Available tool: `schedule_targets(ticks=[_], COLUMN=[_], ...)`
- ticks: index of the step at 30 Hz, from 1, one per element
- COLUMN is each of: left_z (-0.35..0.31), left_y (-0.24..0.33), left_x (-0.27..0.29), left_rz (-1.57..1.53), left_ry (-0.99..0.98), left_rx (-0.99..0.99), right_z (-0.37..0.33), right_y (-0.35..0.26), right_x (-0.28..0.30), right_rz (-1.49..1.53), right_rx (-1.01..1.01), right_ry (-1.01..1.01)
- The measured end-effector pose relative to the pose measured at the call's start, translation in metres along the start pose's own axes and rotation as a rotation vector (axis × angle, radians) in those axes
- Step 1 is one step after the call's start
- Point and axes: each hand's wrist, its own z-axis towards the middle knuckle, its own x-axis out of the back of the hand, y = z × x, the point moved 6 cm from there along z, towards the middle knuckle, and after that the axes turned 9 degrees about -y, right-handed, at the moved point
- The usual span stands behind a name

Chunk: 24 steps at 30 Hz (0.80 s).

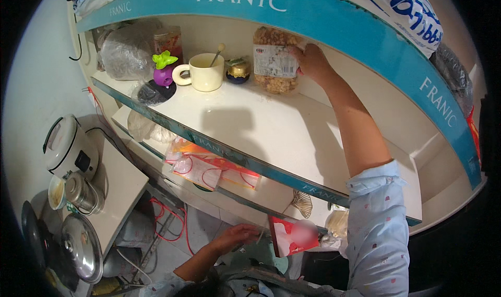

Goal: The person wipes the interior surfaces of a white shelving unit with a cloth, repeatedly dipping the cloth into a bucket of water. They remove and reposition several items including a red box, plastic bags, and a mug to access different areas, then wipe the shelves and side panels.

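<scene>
A metal container (82, 192) stands between a white rice cooker (70, 147) and a steel lid (86, 249).

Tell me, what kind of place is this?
Probably a kitchen corner: a white rice cooker sits on the side table, a round metal lid is nearby, and a cream mug stands on the shelf.

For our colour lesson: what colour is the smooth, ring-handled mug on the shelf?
The mug is pale cream-yellow; the head view shows it best.
</scene>
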Motion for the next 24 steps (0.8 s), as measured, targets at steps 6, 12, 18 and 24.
schedule_targets(ticks=[6,12,18,24], left_z=[-0.004,0.007,0.016,0.022], left_y=[-0.011,0.001,0.015,0.007], left_x=[0.019,0.011,-0.006,-0.012], left_rz=[-0.019,-0.009,0.008,0.049], left_ry=[0.008,-0.024,-0.041,-0.058], left_rx=[-0.058,-0.036,-0.035,-0.037], right_z=[-0.006,-0.011,-0.019,-0.035], right_y=[-0.006,-0.015,-0.013,-0.015], right_x=[-0.007,-0.002,0.001,0.021], right_rz=[0.374,0.269,0.177,-0.008], right_rx=[-0.531,-0.424,-0.459,-0.365], right_ry=[-0.113,-0.035,-0.015,0.062])
